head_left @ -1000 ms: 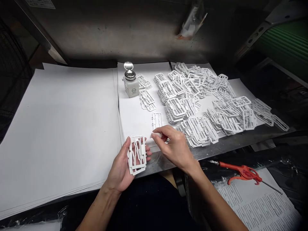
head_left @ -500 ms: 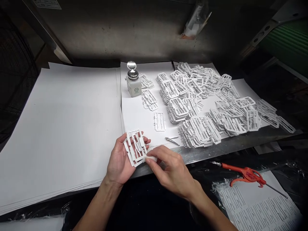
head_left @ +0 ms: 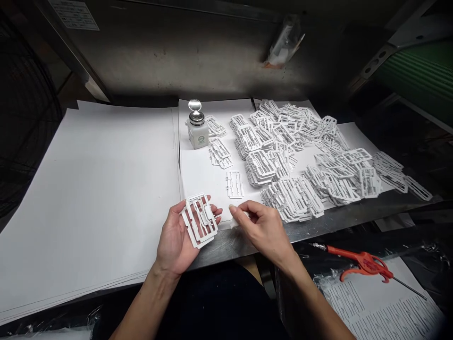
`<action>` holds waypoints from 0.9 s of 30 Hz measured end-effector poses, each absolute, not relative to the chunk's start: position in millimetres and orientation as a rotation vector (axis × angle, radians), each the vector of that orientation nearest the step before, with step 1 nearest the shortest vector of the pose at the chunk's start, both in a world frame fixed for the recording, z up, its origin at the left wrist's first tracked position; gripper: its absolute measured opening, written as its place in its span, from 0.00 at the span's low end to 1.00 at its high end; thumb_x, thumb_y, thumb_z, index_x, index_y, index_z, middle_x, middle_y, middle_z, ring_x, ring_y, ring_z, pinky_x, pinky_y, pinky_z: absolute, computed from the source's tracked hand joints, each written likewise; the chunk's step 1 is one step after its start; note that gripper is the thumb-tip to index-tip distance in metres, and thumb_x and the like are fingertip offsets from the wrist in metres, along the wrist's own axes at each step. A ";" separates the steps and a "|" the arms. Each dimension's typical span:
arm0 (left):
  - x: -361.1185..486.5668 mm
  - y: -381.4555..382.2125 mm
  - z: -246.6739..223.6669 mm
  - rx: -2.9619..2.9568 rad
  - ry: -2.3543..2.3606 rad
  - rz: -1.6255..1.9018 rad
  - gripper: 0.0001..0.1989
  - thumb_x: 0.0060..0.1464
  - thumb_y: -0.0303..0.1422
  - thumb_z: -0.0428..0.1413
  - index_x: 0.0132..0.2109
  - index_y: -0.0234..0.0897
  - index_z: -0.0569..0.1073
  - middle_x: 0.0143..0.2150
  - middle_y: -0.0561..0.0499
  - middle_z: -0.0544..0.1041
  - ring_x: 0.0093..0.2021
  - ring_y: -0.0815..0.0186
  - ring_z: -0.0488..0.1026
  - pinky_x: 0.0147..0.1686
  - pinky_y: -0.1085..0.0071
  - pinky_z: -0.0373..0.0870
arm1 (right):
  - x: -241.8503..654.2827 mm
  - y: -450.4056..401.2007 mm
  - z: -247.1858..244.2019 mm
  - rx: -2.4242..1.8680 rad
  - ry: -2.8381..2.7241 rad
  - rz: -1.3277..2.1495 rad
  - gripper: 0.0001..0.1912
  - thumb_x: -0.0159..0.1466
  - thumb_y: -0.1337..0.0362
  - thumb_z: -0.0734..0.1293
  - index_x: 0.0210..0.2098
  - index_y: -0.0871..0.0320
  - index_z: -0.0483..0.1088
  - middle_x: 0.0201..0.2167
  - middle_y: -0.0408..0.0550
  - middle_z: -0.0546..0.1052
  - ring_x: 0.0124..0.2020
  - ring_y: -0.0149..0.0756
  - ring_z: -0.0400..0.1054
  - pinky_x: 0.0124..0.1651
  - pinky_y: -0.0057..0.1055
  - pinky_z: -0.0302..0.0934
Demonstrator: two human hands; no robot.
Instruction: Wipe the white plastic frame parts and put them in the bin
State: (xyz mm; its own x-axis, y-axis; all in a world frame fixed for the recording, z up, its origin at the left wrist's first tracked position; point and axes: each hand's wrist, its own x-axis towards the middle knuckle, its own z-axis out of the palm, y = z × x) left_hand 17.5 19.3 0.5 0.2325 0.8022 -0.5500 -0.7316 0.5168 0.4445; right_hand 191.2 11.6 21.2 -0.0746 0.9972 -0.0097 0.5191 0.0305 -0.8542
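Note:
In my left hand, palm up with the fingers curled beneath, rest white slotted plastic frames, at least two overlapping, slightly out of line. My right hand is just to their right, apart from them, over the table's front edge. Its thumb and fingers pinch together around a small white wipe, mostly covered by the hand. A single white frame lies flat on the paper beyond my hands. Beside my right hand stand stacks of similar frames.
Behind the single frame stands a pump bottle with its metal lid raised. More frames lie near it. White paper sheets cover the table's left side. A red air gun lies at the lower right. A metal wall rises behind.
My right hand has moved right, away from the frames, taking the wipe with it. It now covers where the tweezers lay. My left hand still holds the frames. The view has tilted slightly upward.

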 end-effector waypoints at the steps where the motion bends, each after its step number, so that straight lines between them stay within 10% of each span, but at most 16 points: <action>1: 17.9 19.2 1.1 0.098 0.814 1.053 0.20 0.56 0.37 0.47 0.49 0.27 0.72 0.42 0.39 0.77 0.45 0.54 0.73 0.46 0.58 0.69 | 188.1 15.2 22.6 -1.503 -1.648 0.975 0.11 0.66 0.61 0.64 0.29 0.59 0.71 0.23 0.41 0.69 0.22 0.28 0.61 0.25 0.23 0.55; 5: 20.8 18.7 2.3 0.071 0.768 1.055 0.17 0.56 0.36 0.47 0.45 0.31 0.74 0.41 0.43 0.77 0.43 0.57 0.74 0.43 0.62 0.71 | 160.8 26.7 25.0 -1.245 -1.738 0.976 0.06 0.64 0.68 0.65 0.42 0.58 0.71 0.38 0.46 0.72 0.37 0.32 0.67 0.39 0.25 0.62; 19: 13.2 23.6 2.6 0.118 0.858 1.042 0.22 0.54 0.41 0.50 0.48 0.28 0.72 0.39 0.40 0.76 0.42 0.56 0.73 0.46 0.56 0.69 | 191.7 30.8 15.9 -1.791 -1.794 0.835 0.14 0.67 0.58 0.61 0.30 0.59 0.70 0.20 0.41 0.69 0.21 0.31 0.63 0.24 0.24 0.52; 27: 40.9 59.5 -0.7 0.449 1.158 0.914 0.15 0.43 0.27 0.61 0.42 0.31 0.73 0.45 0.39 0.75 0.45 0.58 0.73 0.41 0.66 0.73 | 199.1 58.8 -9.1 -2.150 -1.699 0.673 0.11 0.63 0.66 0.61 0.41 0.68 0.67 0.26 0.55 0.72 0.32 0.45 0.67 0.32 0.30 0.54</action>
